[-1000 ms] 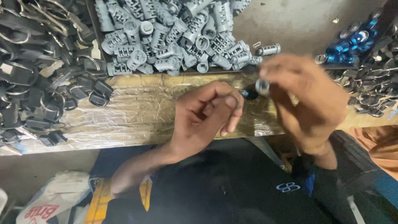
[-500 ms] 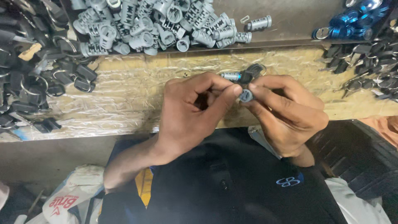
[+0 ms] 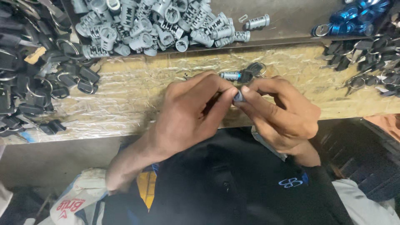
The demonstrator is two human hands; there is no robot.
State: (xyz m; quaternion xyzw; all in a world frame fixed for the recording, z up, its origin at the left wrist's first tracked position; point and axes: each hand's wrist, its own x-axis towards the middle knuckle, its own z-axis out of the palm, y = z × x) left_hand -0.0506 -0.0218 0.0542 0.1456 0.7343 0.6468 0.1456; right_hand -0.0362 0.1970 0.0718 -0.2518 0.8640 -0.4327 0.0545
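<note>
A small assembly workshop: a worn wooden tabletop (image 3: 125, 96) carries heaps of grey lock cylinders (image 3: 166, 25), black-headed keys (image 3: 33, 83) and blue metal parts (image 3: 350, 18).

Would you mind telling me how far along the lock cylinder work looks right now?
Done: one cylinder with a key lies on the bench. In hand: left hand and right hand pinch a small grey part. Left: a big pile of grey cylinders.

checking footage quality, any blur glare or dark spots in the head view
Head view: both hands, left hand and right hand, fairly sharp; mild sheen on the plastic-wrapped bench; grey cylinders evenly lit; black key pile and the lap in shadow.
</note>
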